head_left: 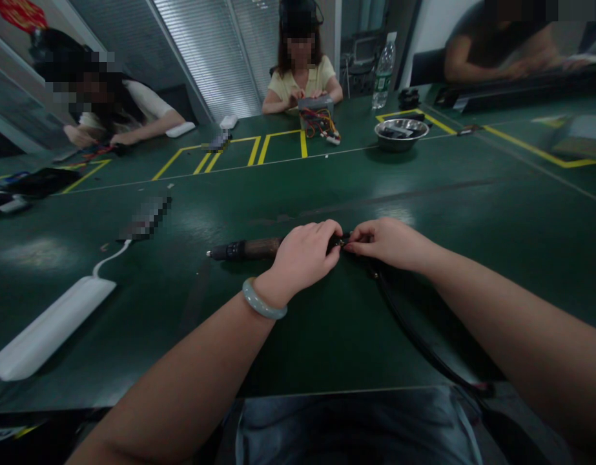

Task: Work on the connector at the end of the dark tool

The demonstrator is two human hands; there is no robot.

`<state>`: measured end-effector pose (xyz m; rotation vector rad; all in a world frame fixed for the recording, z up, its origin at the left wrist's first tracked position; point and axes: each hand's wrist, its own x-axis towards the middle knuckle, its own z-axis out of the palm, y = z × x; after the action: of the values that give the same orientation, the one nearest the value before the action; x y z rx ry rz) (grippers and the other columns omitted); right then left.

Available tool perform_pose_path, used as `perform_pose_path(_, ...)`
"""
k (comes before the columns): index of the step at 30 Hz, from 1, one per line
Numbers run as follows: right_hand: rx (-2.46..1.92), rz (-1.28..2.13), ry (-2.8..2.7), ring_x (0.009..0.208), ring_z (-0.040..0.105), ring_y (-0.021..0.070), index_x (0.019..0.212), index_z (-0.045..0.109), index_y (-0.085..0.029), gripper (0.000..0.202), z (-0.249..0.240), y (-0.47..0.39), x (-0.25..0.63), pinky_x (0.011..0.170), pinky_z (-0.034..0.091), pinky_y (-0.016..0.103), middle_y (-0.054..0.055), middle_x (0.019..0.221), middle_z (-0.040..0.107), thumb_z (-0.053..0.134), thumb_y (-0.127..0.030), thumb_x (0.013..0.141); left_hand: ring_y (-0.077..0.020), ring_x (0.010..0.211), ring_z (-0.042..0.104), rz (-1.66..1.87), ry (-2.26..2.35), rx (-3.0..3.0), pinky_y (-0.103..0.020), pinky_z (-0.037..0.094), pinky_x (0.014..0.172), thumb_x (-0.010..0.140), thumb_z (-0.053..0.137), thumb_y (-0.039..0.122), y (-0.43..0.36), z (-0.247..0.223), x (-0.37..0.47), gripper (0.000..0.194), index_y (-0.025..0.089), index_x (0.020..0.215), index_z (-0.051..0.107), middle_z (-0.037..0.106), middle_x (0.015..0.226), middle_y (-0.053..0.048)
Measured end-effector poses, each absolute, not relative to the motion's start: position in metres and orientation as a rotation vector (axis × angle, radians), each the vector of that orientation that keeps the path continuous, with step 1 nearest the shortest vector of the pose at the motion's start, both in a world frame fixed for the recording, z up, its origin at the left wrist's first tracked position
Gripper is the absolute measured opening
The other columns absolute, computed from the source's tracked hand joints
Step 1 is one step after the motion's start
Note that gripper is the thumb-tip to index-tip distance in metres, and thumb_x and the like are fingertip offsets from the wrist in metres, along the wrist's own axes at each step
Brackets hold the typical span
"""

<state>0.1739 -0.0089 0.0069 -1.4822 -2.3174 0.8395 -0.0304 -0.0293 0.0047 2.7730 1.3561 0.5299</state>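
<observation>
A long, dark power screwdriver point(261, 248) lies on the green table, its black collar and silver tip pointing left. My left hand point(307, 252), with a pale bangle at the wrist, is closed around its rear half. At the tool's right end, my right hand point(385, 242) is in a pinch, close to the left fingertips. Between the two hands shows a small dark part with brassy spots, too small to make out. A black cable point(407, 323) runs from under my right hand down over the table's near edge.
A white power bank-like block point(55, 326) with a short cord to a blurred device point(145, 219) lies at left. Beyond are a metal bowl point(401, 134) with dark items, a water bottle point(385, 74), and co-workers across the table, one handling a box with coloured wires point(319, 123).
</observation>
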Motion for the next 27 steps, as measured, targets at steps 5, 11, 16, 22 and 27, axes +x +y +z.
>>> perform_pose_path(5,-1.482,0.830,-2.322,0.064,0.061,0.0132,0.084,0.070,-0.024,0.024,0.0049,-0.0076,0.1746,0.056,0.039,0.024,-0.003,0.075,0.070,0.061,-0.046,0.081,-0.0199,0.090,0.059,0.529,1.336,2.787,-0.035,0.045,0.080,0.088,0.055,0.025,-0.0276,0.0026,-0.0310,0.015,0.021,0.102,0.053,0.062,0.097,-0.003)
perform_pose_path(11,-1.473,0.812,-2.330,0.064,0.061,0.0128,0.085,0.070,-0.024,0.024,0.0039,-0.0071,0.1749,0.057,0.039,0.024,-0.003,0.075,0.070,0.060,-0.045,0.082,-0.0199,0.094,0.058,0.514,1.259,2.812,-0.035,0.045,0.084,0.088,0.052,0.022,-0.0267,0.0030,-0.0307,0.015,0.021,0.103,0.054,0.062,0.102,-0.003)
perform_pose_path(16,-1.481,0.841,-2.324,0.063,0.061,0.0129,0.084,0.070,-0.024,0.024,0.0038,-0.0075,0.1748,0.055,0.038,0.024,-0.003,0.074,0.070,0.060,-0.046,0.082,-0.0206,0.089,0.060,0.527,1.376,2.760,-0.036,0.045,0.080,0.088,0.053,0.026,-0.0286,0.0032,-0.0296,0.021,0.020,0.108,0.051,0.063,0.098,-0.005)
perform_pose_path(22,-1.478,0.834,-2.320,0.064,0.061,0.0130,0.085,0.070,-0.024,0.024,0.0021,-0.0063,0.1748,0.056,0.039,0.024,-0.003,0.075,0.070,0.061,-0.045,0.082,-0.0206,0.093,0.059,0.492,1.304,2.796,-0.036,0.045,0.083,0.088,0.054,0.025,-0.0272,0.0038,-0.0306,0.016,0.020,0.103,0.054,0.062,0.101,-0.003)
perform_pose_path(27,-1.482,0.853,-2.313,0.063,0.061,0.0132,0.086,0.070,-0.023,0.025,0.0029,-0.0071,0.1743,0.057,0.039,0.024,-0.002,0.075,0.070,0.060,-0.045,0.082,-0.0205,0.095,0.059,0.490,1.307,2.794,-0.036,0.045,0.085,0.089,0.053,0.025,-0.0273,0.0024,-0.0306,0.017,0.021,0.105,0.054,0.062,0.102,-0.003)
